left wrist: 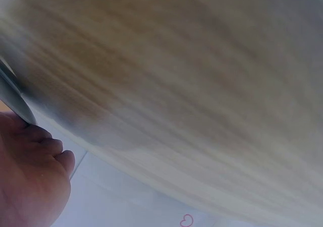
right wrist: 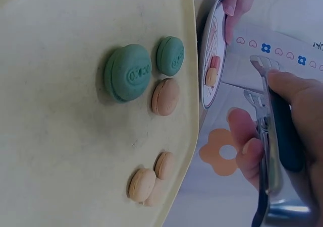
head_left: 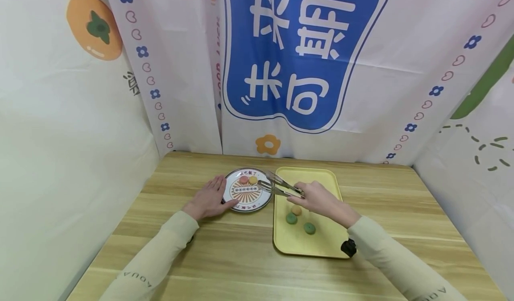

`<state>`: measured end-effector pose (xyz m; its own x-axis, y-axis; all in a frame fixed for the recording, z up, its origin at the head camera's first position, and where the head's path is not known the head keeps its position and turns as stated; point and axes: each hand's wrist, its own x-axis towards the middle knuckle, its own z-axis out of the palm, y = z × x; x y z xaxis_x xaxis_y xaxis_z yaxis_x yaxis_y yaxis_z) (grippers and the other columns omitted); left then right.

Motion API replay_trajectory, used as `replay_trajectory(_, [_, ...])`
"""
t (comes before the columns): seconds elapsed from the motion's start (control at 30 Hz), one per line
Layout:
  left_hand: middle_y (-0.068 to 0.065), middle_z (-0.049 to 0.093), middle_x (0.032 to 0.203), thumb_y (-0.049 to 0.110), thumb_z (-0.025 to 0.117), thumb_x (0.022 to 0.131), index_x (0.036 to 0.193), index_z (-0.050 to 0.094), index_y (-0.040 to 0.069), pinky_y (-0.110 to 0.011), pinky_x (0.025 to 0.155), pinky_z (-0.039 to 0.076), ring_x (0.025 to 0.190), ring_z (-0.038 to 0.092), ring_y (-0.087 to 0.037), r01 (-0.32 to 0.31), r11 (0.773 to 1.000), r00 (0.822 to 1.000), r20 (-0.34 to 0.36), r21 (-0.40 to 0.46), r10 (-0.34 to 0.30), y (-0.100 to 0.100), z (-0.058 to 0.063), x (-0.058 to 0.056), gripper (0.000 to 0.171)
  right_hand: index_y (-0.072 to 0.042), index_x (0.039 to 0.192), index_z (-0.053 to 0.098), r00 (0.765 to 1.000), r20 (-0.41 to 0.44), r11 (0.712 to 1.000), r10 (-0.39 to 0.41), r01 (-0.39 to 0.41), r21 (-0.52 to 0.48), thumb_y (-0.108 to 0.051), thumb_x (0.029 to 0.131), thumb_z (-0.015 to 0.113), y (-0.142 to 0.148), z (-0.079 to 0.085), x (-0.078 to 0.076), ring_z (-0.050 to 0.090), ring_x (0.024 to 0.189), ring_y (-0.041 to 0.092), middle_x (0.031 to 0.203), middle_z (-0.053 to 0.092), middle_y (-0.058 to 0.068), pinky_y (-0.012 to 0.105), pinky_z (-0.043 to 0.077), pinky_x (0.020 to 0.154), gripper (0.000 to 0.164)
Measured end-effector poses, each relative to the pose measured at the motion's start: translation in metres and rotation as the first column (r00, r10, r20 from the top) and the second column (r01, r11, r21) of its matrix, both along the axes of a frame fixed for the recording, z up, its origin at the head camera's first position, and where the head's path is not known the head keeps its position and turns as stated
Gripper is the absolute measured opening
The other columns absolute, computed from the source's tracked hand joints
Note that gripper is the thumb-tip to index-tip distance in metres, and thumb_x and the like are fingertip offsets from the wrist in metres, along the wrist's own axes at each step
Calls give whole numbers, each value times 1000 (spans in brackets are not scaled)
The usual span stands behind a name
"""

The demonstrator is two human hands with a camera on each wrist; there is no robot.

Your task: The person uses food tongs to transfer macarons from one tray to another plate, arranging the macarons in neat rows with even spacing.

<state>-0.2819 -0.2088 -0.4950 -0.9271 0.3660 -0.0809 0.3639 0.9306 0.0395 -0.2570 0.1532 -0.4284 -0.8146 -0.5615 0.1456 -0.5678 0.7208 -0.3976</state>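
Observation:
My left hand [head_left: 209, 199] rests at the left rim of a round white plate [head_left: 262, 199], fingers extended along the edge and thumb on the near side. On the plate, a pink macaron [head_left: 243, 180] sits beside a yellow macaron [head_left: 253, 180]. My right hand [head_left: 320, 199] grips metal food tongs [right wrist: 272, 151] with dark handle grips. Their spread tips reach over the plate's right side, near the yellow macaron, with nothing between them. Below the right hand, two green macarons [right wrist: 127, 73] and a tan macaron [right wrist: 165, 97] lie on a yellow tray [head_left: 281, 243].
Several pale macarons [right wrist: 142, 185] stand close together toward the tray's far end, hidden by the right hand in the head view. Plate and tray lie side by side on a wooden table [head_left: 225, 261]. Printed cloth [head_left: 192, 68] hangs behind and at both sides.

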Motion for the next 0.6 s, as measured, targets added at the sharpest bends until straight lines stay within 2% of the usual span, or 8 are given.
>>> replay_trajectory(0.23, [-27, 19, 160, 76, 32, 92, 152, 21, -9, -48, 124, 20, 150, 19, -39, 1, 1000, 1000, -1, 15, -1, -1, -2, 0, 105, 1, 108, 64, 998, -24, 998, 60, -59, 36, -22, 92, 70, 14, -2, 4, 38, 44, -1, 58, 56, -7, 14, 31, 40, 29])
replay_trajectory(0.4, [-27, 19, 160, 75, 32, 92, 152, 20, -9, -47, 124, 20, 151, 19, -38, 0, 1000, 1000, -4, 18, 0, 0, -4, 0, 104, 0, 110, 62, 997, -36, 996, 71, -68, 60, -17, 90, 69, 23, -1, 9, 37, 46, -2, 58, 53, -9, 14, 32, 41, 27])
replay_trajectory(0.6, [-27, 19, 160, 74, 33, 93, 152, 21, -9, -47, 124, 20, 151, 18, -38, -1, 1000, 1000, -6, 14, 1, 0, -2, 0, 103, -2, 110, 62, 998, 16, 996, 67, -68, 50, -17, 91, 69, 35, 2, 16, 41, 49, -1, 67, 61, -5, 15, 36, 43, 25])
